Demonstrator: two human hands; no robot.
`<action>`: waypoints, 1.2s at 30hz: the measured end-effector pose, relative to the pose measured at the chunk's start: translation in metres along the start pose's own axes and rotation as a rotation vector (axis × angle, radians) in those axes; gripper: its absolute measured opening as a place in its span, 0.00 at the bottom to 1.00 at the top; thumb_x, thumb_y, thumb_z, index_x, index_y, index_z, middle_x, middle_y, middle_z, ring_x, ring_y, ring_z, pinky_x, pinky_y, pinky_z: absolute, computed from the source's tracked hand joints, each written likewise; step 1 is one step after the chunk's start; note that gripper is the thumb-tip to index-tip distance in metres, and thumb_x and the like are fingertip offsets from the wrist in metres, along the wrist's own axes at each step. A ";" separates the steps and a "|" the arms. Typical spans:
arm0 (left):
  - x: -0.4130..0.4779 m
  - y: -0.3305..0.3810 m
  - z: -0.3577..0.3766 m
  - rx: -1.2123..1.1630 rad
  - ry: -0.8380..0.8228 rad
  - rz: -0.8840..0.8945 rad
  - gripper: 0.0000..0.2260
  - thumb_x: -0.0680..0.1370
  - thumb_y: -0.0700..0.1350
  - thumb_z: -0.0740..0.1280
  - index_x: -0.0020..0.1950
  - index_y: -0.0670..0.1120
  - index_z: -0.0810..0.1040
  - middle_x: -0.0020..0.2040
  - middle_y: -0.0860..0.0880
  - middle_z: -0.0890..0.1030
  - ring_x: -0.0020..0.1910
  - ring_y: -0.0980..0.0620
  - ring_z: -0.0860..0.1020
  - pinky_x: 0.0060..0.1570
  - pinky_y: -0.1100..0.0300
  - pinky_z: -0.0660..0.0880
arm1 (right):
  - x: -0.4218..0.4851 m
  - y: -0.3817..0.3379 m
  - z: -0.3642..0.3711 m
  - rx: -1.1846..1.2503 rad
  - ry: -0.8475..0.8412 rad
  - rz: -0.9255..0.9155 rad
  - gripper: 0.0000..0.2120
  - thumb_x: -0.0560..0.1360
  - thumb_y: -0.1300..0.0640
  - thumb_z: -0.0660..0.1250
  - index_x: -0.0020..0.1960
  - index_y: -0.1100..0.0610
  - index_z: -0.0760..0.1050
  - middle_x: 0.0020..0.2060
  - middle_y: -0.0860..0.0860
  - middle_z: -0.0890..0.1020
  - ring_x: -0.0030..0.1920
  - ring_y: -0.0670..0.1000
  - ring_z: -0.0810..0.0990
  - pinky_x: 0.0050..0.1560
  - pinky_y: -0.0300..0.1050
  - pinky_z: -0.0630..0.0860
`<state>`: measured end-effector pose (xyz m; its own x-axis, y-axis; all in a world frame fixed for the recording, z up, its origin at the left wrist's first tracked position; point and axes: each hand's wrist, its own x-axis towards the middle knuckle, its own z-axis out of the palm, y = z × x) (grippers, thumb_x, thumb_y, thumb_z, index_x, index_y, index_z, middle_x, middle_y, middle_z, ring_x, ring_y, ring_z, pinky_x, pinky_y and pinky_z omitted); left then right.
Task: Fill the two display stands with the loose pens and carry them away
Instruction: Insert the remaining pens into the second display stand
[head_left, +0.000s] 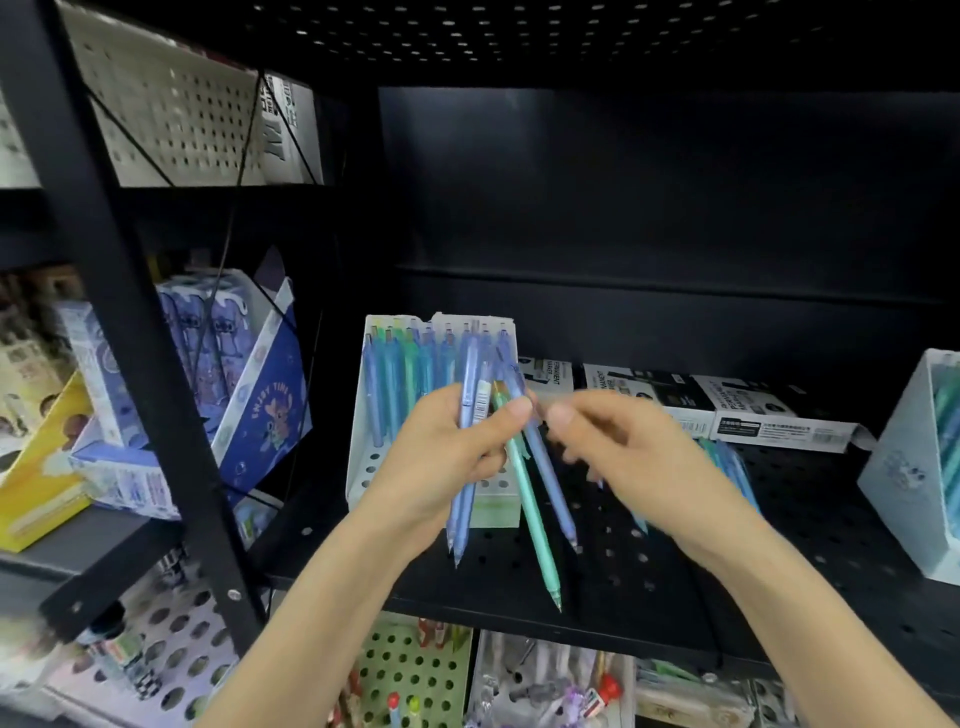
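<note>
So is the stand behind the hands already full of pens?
No, the stand has empty holes in its front rows, below the pens standing at the back.

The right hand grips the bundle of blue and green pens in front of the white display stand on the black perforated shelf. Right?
No. In the head view the left hand grips the bundle of blue and green pens in front of the white display stand on the black perforated shelf; the blurred right hand is beside them.

Shelf (810, 519) lies open between the left stand (357, 460) and right stand (893, 467), with marker boxes (753, 410) lining its back.
</note>
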<state>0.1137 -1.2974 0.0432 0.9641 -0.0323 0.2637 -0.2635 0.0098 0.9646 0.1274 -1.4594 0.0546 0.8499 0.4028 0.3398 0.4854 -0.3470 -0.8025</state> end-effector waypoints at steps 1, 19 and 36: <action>-0.001 0.001 0.000 0.024 -0.009 0.013 0.12 0.75 0.45 0.67 0.49 0.35 0.76 0.25 0.53 0.61 0.22 0.57 0.58 0.24 0.68 0.59 | 0.005 -0.006 0.001 0.055 0.087 -0.037 0.06 0.71 0.44 0.64 0.42 0.41 0.80 0.39 0.44 0.82 0.39 0.42 0.78 0.42 0.34 0.75; -0.004 0.007 -0.056 0.067 0.440 0.165 0.09 0.72 0.42 0.71 0.47 0.41 0.73 0.32 0.52 0.70 0.22 0.60 0.67 0.24 0.70 0.66 | 0.075 -0.003 0.024 -0.027 0.541 -0.116 0.05 0.72 0.55 0.71 0.44 0.56 0.82 0.33 0.48 0.82 0.34 0.48 0.80 0.41 0.49 0.80; 0.002 0.003 -0.066 0.049 0.465 0.137 0.10 0.71 0.45 0.71 0.45 0.43 0.73 0.30 0.55 0.71 0.22 0.60 0.68 0.23 0.70 0.64 | 0.099 0.011 0.060 -0.276 0.325 -0.090 0.16 0.72 0.53 0.70 0.40 0.67 0.80 0.34 0.60 0.81 0.38 0.58 0.79 0.38 0.42 0.72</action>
<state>0.1173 -1.2313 0.0471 0.8303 0.4163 0.3706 -0.3796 -0.0644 0.9229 0.2048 -1.3725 0.0504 0.8008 0.1699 0.5744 0.5596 -0.5543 -0.6162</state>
